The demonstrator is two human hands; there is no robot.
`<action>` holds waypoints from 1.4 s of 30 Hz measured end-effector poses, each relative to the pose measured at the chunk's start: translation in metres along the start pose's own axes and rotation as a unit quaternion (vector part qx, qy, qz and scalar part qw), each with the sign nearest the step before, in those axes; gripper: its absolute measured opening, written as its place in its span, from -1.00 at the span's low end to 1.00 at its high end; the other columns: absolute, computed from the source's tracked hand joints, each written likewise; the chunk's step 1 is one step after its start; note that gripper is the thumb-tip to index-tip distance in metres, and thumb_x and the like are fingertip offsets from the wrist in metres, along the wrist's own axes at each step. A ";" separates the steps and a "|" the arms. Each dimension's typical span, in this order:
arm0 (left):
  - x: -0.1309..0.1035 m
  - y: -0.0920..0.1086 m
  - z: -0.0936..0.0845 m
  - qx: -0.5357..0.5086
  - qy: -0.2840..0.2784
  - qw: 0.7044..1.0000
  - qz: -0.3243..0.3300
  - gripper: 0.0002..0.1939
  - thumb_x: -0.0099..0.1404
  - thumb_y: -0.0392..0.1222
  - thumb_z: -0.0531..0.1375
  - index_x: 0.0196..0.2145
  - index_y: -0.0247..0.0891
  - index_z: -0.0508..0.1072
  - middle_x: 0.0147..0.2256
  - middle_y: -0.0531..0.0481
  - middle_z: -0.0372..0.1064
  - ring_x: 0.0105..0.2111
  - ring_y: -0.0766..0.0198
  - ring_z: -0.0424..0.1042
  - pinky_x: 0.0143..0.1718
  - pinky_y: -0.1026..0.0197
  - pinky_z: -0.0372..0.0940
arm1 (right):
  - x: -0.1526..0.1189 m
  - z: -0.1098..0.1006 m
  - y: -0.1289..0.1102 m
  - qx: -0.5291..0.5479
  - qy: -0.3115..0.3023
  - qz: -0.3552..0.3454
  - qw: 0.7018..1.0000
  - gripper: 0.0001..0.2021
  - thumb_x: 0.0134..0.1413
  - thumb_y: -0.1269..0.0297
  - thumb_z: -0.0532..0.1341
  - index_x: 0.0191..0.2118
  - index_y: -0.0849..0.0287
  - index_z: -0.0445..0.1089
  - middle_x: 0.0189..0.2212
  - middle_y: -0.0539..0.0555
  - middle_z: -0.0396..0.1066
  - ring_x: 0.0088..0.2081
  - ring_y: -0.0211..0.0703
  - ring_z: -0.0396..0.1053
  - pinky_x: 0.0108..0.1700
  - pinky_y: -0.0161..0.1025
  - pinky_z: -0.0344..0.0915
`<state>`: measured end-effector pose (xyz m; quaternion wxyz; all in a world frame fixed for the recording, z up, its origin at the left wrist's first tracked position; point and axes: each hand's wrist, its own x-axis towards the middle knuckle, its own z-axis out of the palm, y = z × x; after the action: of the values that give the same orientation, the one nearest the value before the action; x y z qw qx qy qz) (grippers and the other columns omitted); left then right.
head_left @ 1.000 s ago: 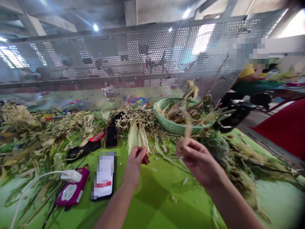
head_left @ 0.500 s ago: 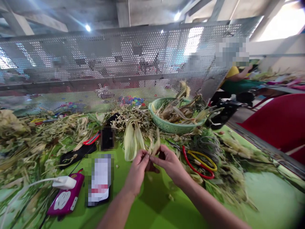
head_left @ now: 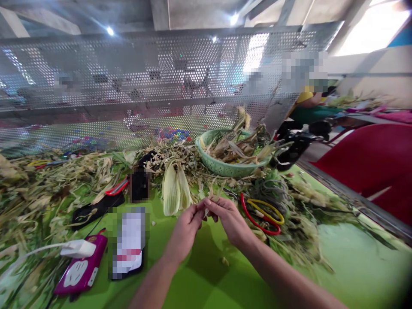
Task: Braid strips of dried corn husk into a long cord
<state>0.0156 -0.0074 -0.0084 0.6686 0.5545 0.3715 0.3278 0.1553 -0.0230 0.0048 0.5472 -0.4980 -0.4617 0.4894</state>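
Observation:
My left hand [head_left: 189, 222] and my right hand [head_left: 224, 213] meet over the green tabletop, fingertips pinched together. Between them is a pale corn husk strip [head_left: 215, 192], whose thin ends stick up above my fingers; its lower part is hidden by them. Just behind my left hand lie broad, pale green corn husks [head_left: 171, 193], gathered at the top. Scissors with red and yellow handles [head_left: 262, 214] rest to the right of my right hand, their blades partly covered.
A green plastic basket [head_left: 222, 167] of dry husks stands behind. To the left are a phone [head_left: 130, 240], a magenta power bank [head_left: 84, 266] with a white plug, and a red cutter [head_left: 117, 186]. Husk scraps surround everything; a perforated metal screen [head_left: 144, 86] rises at the back.
My hands have drawn closer together, and my right fingers have closed lower over the husk strip, so less of it shows. The whole view has shifted slightly.

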 end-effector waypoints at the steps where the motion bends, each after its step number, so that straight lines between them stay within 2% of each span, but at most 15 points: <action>1: -0.002 0.003 0.001 0.019 -0.009 1.000 0.002 -0.67 0.26 0.08 0.06 -0.21 -0.23 0.36 -0.50 0.14 0.11 -0.53 0.41 0.03 -0.48 0.31 -0.01 | -0.001 0.000 -0.002 0.018 0.009 0.004 1.000 -0.72 0.03 0.09 0.22 -0.46 0.24 0.46 -0.58 0.00 0.32 -0.56 -0.32 0.12 -0.52 -0.35 0.03; 6: -0.006 0.012 0.004 0.103 -0.022 0.993 0.043 -0.71 0.30 0.03 0.03 -0.40 -0.25 0.27 -0.51 0.13 0.06 -0.49 0.38 0.02 -0.47 0.30 -0.03 | -0.001 -0.003 -0.010 0.097 0.046 0.022 0.994 -0.69 -0.03 0.03 0.24 -0.51 0.20 0.40 -0.56 -0.01 0.28 -0.52 -0.26 0.17 -0.48 -0.32 0.13; 13: -0.008 0.015 0.004 0.130 -0.038 0.989 0.057 -0.74 0.31 -0.02 0.01 -0.41 -0.25 0.26 -0.53 0.13 0.04 -0.50 0.37 0.02 -0.49 0.29 -0.05 | 0.003 -0.013 -0.005 0.064 0.096 -0.017 0.993 -0.69 -0.01 0.02 0.24 -0.48 0.21 0.44 -0.57 -0.02 0.28 -0.57 -0.32 0.06 -0.52 -0.33 0.00; 17: -0.011 0.017 0.000 0.128 -0.050 0.989 0.044 -0.73 0.30 0.00 0.02 -0.41 -0.24 0.28 -0.55 0.14 0.04 -0.53 0.37 0.01 -0.51 0.29 -0.07 | 0.012 -0.035 -0.013 0.086 0.162 -0.050 0.982 -0.69 0.00 0.03 0.24 -0.48 0.21 0.43 -0.62 -0.06 0.19 -0.62 -0.36 -0.04 -0.60 -0.32 -0.11; 19: -0.011 0.015 -0.003 0.117 -0.037 0.992 0.031 -0.71 0.29 0.03 0.02 -0.41 -0.24 0.30 -0.56 0.14 0.01 -0.56 0.38 -0.01 -0.54 0.29 -0.10 | 0.017 -0.050 -0.020 0.110 0.196 -0.078 0.971 -0.70 0.00 0.02 0.23 -0.44 0.18 0.43 -0.68 -0.10 0.04 -0.65 -0.35 -0.09 -0.63 -0.31 -0.16; 22: -0.006 0.009 -0.009 0.060 0.019 0.998 0.008 -0.67 0.25 0.10 0.05 -0.38 -0.23 0.32 -0.58 0.16 -0.02 -0.59 0.40 -0.04 -0.57 0.31 -0.14 | 0.020 -0.059 -0.026 0.104 0.222 -0.117 0.962 -0.69 0.02 -0.02 0.20 -0.39 0.17 0.42 -0.61 -0.06 0.10 -0.61 -0.31 -0.01 -0.62 -0.31 -0.11; 24: -0.003 0.005 -0.011 0.021 0.047 0.999 -0.004 -0.65 0.22 0.14 0.07 -0.37 -0.23 0.32 -0.58 0.16 -0.03 -0.60 0.40 -0.05 -0.59 0.32 -0.17 | 0.017 -0.051 -0.025 0.067 0.166 -0.088 0.980 -0.65 0.08 -0.03 0.15 -0.26 0.17 0.42 -0.53 -0.01 0.20 -0.56 -0.29 0.07 -0.59 -0.33 -0.03; 26: -0.001 0.003 -0.011 0.007 0.056 0.998 -0.006 -0.64 0.21 0.15 0.09 -0.37 -0.23 0.33 -0.58 0.16 -0.02 -0.61 0.41 -0.04 -0.60 0.33 -0.18 | 0.013 -0.036 -0.021 0.025 0.077 -0.041 0.996 -0.65 0.09 -0.01 0.14 -0.17 0.17 0.40 -0.48 0.00 0.27 -0.55 -0.30 0.10 -0.56 -0.34 0.01; 28: -0.001 0.003 -0.009 0.006 0.053 0.999 -0.002 -0.64 0.20 0.15 0.10 -0.37 -0.24 0.34 -0.57 0.16 0.00 -0.61 0.42 -0.04 -0.61 0.33 -0.17 | 0.008 -0.021 -0.016 0.004 -0.007 -0.008 1.000 -0.66 0.07 0.01 0.17 -0.19 0.18 0.43 -0.51 -0.01 0.28 -0.54 -0.31 0.12 -0.54 -0.36 0.02; 30: -0.002 0.005 -0.006 0.006 0.041 0.999 -0.004 -0.63 0.19 0.15 0.11 -0.36 -0.25 0.35 -0.57 0.15 0.03 -0.60 0.43 -0.04 -0.61 0.33 -0.16 | 0.006 -0.013 -0.012 -0.009 -0.048 0.005 0.999 -0.69 0.06 0.05 0.19 -0.26 0.21 0.46 -0.54 -0.01 0.29 -0.54 -0.31 0.13 -0.53 -0.37 0.00; 32: -0.003 0.006 -0.004 0.004 0.020 1.000 -0.013 -0.62 0.18 0.16 0.12 -0.34 -0.25 0.36 -0.57 0.16 0.04 -0.61 0.43 -0.03 -0.61 0.33 -0.17 | 0.006 -0.013 -0.010 -0.018 -0.032 -0.005 0.999 -0.73 0.05 0.10 0.21 -0.32 0.23 0.49 -0.56 -0.01 0.29 -0.54 -0.33 0.11 -0.53 -0.37 -0.01; 35: -0.004 0.007 -0.004 -0.021 -0.003 0.999 -0.028 -0.64 0.17 0.14 0.14 -0.33 -0.26 0.36 -0.61 0.19 0.00 -0.63 0.45 -0.05 -0.62 0.34 -0.17 | 0.009 -0.020 -0.010 -0.011 0.039 -0.040 0.998 -0.74 0.05 0.12 0.21 -0.33 0.24 0.49 -0.56 -0.01 0.28 -0.53 -0.32 0.10 -0.52 -0.36 -0.02; 38: -0.002 0.008 -0.008 -0.098 0.027 0.995 0.003 -0.69 0.21 0.08 0.13 -0.32 -0.24 0.33 -0.59 0.16 0.13 -0.60 0.43 0.11 -0.55 0.36 0.01 | 0.010 -0.024 -0.012 -0.005 0.077 -0.054 0.996 -0.70 0.08 0.09 0.19 -0.22 0.23 0.46 -0.52 -0.01 0.29 -0.54 -0.33 0.09 -0.53 -0.36 -0.01; 40: -0.001 0.011 -0.010 -0.155 0.057 0.986 0.036 -0.73 0.22 0.04 0.13 -0.29 -0.23 0.32 -0.49 0.08 0.32 -0.46 0.36 0.29 -0.37 0.32 0.16 | 0.010 -0.022 -0.013 -0.025 0.065 -0.046 0.997 -0.69 0.08 0.07 0.18 -0.21 0.22 0.44 -0.49 -0.01 0.31 -0.55 -0.34 0.09 -0.52 -0.36 0.00; 42: -0.001 0.014 -0.012 -0.188 0.079 0.978 0.050 -0.74 0.22 0.01 0.15 -0.25 -0.21 0.33 -0.37 0.01 0.42 -0.29 0.27 0.38 -0.22 0.25 0.19 | 0.008 -0.016 -0.012 -0.058 0.020 -0.036 0.997 -0.70 0.09 0.05 0.17 -0.29 0.22 0.43 -0.49 0.00 0.31 -0.54 -0.32 0.11 -0.51 -0.36 0.03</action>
<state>0.0047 0.0003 0.0044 0.7123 0.4095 0.3265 0.4673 0.1725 -0.0173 0.0159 0.5440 -0.5215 -0.4959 0.4314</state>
